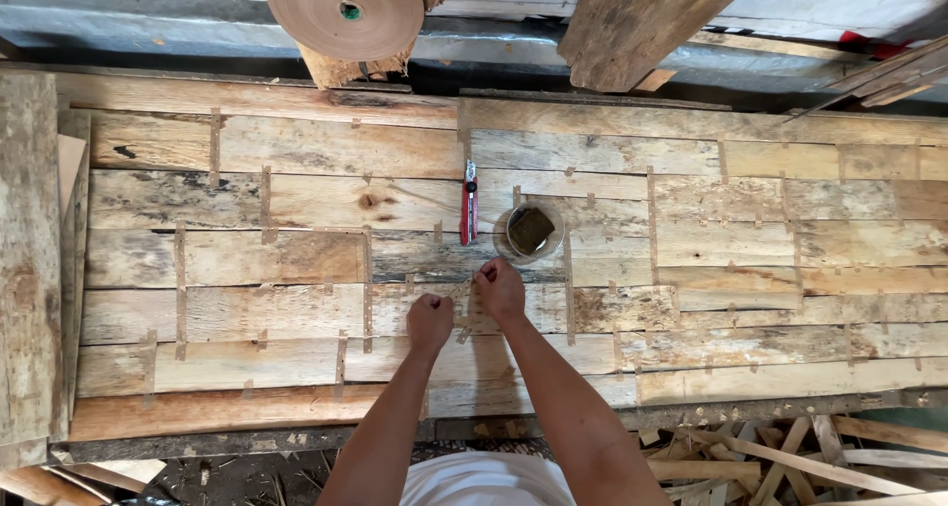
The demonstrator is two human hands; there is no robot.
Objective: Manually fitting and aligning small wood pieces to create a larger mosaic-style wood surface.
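Observation:
Both hands rest on a wide sheet of patched wood veneer strips (296,269) that covers the bench. My left hand (429,323) is curled, pressing on the veneer near a short piece of brown paper tape. My right hand (500,289) sits just right of it, fingertips pinching or pressing a thin tape strip (464,285) over a seam. Whether either hand actually grips the strip is unclear. A red utility knife (469,202) lies just beyond the hands. Beside it stands a small round clear dish (530,231) holding a dark sponge.
A big roll of brown paper tape (346,10) hangs at the back above the bench. A thick timber beam (642,17) leans at the back right. Loose wood offcuts (790,457) lie on the floor at lower right. Stacked boards (30,249) line the left edge.

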